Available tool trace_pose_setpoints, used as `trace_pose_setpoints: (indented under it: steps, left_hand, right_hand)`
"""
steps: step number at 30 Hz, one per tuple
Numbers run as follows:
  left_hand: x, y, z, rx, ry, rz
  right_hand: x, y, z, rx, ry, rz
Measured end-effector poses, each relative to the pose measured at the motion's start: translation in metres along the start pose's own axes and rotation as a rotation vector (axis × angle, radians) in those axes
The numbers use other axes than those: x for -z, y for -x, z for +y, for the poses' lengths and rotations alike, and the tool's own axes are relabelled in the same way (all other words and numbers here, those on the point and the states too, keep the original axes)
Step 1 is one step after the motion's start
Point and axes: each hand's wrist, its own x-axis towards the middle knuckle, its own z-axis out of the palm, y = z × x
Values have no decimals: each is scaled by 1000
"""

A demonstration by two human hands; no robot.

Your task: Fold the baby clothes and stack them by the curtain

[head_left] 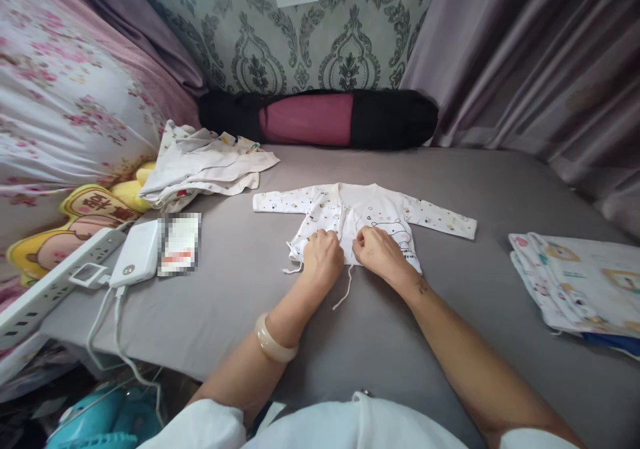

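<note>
A small white baby top [373,209] with tiny prints lies flat on the grey bed sheet [240,282], its sleeves spread left and right. My left hand [323,254] rests on the lower middle of the top, fingers curled and pinching the fabric by the front opening. My right hand [377,250] sits just beside it, also closed on the fabric near a cartoon print. White tie strings [344,290] hang from the hem toward me. A pale bangle [273,342] circles my left wrist.
A heap of light baby clothes [205,165] lies at the back left. Folded printed cloths [580,282] sit stacked at the right. A white power bank [136,254], a power strip [55,279] and cables lie at the left edge. A black-and-pink bolster [320,119] lines the wall.
</note>
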Motion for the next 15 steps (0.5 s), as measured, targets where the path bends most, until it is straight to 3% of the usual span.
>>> trace_pose_setpoints:
  steps: [8, 11, 15]
  left_hand:
    - [-18, -3, -8, -56, 218, 166]
    - [-17, -5, -6, -49, 375, 178]
    - [-13, -7, -4, -8, 579, 152]
  right_hand:
    - [-5, 7, -7, 5, 29, 90]
    - [-3, -6, 9, -10, -183, 54]
    - [9, -21, 32, -109, -678, 15]
